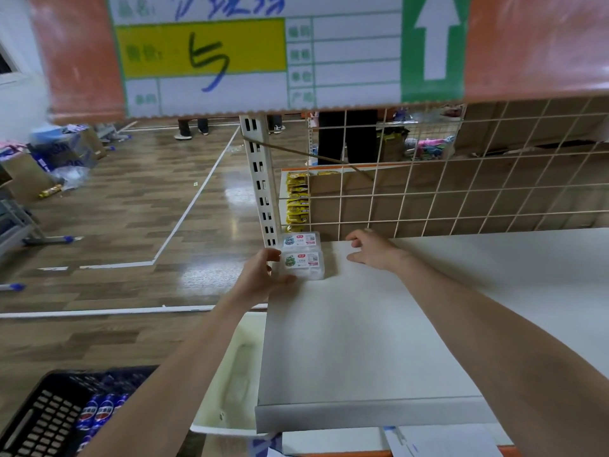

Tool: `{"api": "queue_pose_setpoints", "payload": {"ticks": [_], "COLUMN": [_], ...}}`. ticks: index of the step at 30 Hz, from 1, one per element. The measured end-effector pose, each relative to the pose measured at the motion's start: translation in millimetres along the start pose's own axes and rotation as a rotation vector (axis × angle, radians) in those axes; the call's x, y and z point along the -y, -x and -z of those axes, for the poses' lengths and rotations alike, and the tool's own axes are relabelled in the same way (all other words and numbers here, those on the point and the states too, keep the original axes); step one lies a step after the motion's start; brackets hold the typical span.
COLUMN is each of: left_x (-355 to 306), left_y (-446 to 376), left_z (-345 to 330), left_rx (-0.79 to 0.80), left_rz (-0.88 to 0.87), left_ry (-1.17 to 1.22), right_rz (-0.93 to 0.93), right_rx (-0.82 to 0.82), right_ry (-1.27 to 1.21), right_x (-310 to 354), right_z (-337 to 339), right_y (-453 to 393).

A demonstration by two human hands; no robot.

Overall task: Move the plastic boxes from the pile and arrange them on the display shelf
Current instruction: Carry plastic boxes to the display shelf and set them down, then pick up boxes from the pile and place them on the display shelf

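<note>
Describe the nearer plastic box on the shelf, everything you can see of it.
The nearer plastic box is a small clear, colourless container with rounded corners, lying flat on the white shelf at its far left corner. A white label on its lid carries a green picture, a red tag and a small code. It sits directly in front of a second, similar box, apparently touching it. The left hand grips its left side; the right hand stays clear of it.
</note>
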State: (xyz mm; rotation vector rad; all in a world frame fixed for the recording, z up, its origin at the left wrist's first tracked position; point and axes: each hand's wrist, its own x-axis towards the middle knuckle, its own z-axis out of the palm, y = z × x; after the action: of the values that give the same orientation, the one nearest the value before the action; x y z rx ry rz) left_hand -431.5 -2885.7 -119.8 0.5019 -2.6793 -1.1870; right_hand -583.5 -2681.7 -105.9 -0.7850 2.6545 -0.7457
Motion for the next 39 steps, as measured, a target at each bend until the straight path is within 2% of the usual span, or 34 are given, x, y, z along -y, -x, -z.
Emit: {"api": "queue_pose_setpoints", "payload": {"ticks": [6, 11, 17, 22, 26, 32, 39], "left_x": [-2, -32, -97, -160, -216, -313, -435], "left_y": [2, 9, 4, 7, 16, 45, 94], "left_z": [4, -5, -68, -135, -186, -281, -405], "left_rx": [-0.034, -0.095, 0.148, 0.3, 0.396, 0.447, 0.473], "left_rz": [-0.041, -0.246, -0.462, -0.551, -0.565, -0.695, -0.853], "left_ry": [-0.083, -0.355, -0.647, -0.781, -0.774, -0.75, -0.743], "right_rz": [0.013, 0.08, 0.07, -0.061, -0.221, -0.388, -0.549], "right_rx": [0.016, 0.015, -0.041, -0.034, -0.046, -0.098, -0.129], "right_ry": [0.056, 0.203, 0.538, 0.648, 0.623, 0.529, 0.539], "right_x": [2, -4, -37, -100, -147, -242, -354], "right_z": [4, 15, 36, 69, 110, 168, 244], "right_y": [4, 17, 51, 108, 162, 258, 368]}}
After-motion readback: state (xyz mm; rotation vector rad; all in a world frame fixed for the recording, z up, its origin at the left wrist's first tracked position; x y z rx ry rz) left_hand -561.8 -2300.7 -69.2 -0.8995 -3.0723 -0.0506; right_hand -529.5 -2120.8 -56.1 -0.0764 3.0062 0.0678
